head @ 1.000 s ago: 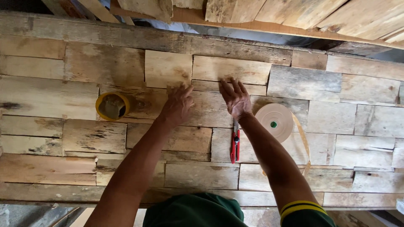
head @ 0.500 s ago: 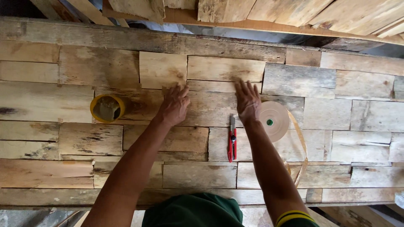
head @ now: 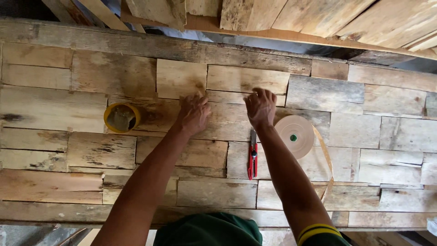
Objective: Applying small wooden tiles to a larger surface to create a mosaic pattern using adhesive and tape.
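Observation:
Thin pale wood veneer pieces [head: 182,78] lie edge to edge like a patchwork over a work surface. My left hand [head: 193,112] rests palm down on a veneer piece near the middle, fingers slightly curled. My right hand [head: 260,105] presses fingertips on the seam below a lighter rectangular piece [head: 248,78]. Neither hand holds anything. Between my forearms lies a red utility knife [head: 252,157]. A roll of tan paper tape [head: 295,135] sits just right of my right wrist, with a loose strip [head: 327,164] trailing toward me.
A yellow cup [head: 121,117] with dark contents stands left of my left hand. Rough wooden planks [head: 318,18] are stacked beyond the far edge of the surface. More veneer pieces [head: 391,132] cover the right side.
Both hands have shifted slightly farther from me and stay pressed on the veneer; the right hand's fingers have curled. Knife, tape roll and cup have not moved.

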